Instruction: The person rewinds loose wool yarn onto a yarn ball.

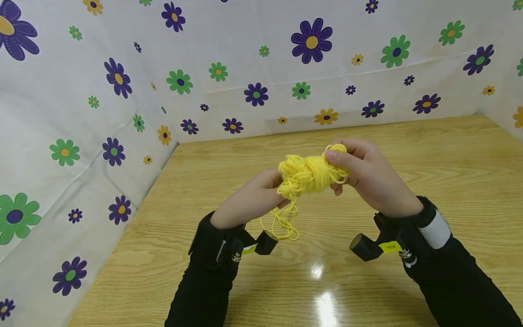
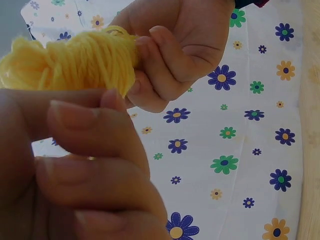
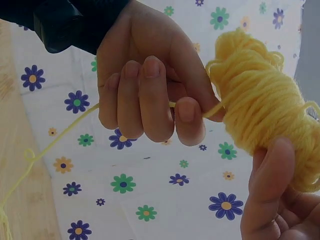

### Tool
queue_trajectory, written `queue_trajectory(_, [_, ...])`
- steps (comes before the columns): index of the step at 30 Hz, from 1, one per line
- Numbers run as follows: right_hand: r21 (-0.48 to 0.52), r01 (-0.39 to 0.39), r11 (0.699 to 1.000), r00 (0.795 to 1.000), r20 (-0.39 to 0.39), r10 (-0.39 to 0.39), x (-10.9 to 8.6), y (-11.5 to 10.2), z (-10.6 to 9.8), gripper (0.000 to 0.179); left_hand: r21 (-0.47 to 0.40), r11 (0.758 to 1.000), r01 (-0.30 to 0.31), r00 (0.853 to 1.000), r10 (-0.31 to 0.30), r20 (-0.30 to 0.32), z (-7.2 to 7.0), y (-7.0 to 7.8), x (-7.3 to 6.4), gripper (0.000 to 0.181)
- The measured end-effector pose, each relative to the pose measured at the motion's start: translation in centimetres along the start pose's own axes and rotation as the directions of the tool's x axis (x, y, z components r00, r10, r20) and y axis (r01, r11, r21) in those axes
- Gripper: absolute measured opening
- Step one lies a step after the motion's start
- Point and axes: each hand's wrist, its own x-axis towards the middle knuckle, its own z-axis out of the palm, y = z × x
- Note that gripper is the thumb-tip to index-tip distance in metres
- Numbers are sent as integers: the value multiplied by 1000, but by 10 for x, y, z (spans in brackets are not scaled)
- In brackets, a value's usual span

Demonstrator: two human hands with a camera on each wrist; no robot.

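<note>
A bundle of yellow yarn, wound round its middle with loops sticking out at both ends, is held up over the table. My right hand grips its right end, thumb in front and fingers behind. At the other end is my left hand, partly behind the bundle in the head view. The right wrist view shows the left hand's fingers curled round a single yarn strand, pinched near the bundle by thumb and index finger. From that hand the strand runs down to a loose tangle of yarn below.
The wooden table reflects light near its front. White cloth with printed flowers stands as a backdrop behind the table and along its left side. Black camera mounts are strapped to both wrists.
</note>
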Motion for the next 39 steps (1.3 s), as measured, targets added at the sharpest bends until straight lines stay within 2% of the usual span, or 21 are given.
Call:
queue_trajectory(5, [-43, 10, 999, 999, 44, -8, 0, 1, -1, 17, -19, 999, -34, 999, 34, 13, -2, -2, 0, 24])
queue_trajectory(9, [-70, 17, 997, 996, 90, -11, -1, 2, -2, 16, -43, 999, -34, 999, 35, 12, -2, -1, -1, 22])
queue_trajectory(15, [-183, 63, 981, 977, 211, -24, -1, -1, -1, 13, -142, 989, -30, 997, 39, 63, -2, 0, 0, 29])
queue_trajectory(19, [-258, 75, 963, 966, 257, -7, -1, -4, 2, 16, -143, 989, -40, 997, 50, 67, -2, 0, -1, 31])
queue_trajectory(31, [-388, -34, 921, 957, 252, 142, 0, -7, 5, 21, -53, 994, -98, 995, 98, 4, -3, 0, -2, 31])
queue_trajectory(35, [-428, -77, 900, 957, 222, 187, 2, -6, 4, 21, -41, 994, -98, 995, 98, -3, -4, 2, -3, 31])
queue_trajectory(39, [-451, -102, 887, 964, 177, 200, 3, -4, 3, 21, -20, 996, -83, 996, 83, -20, -4, 2, -4, 28])
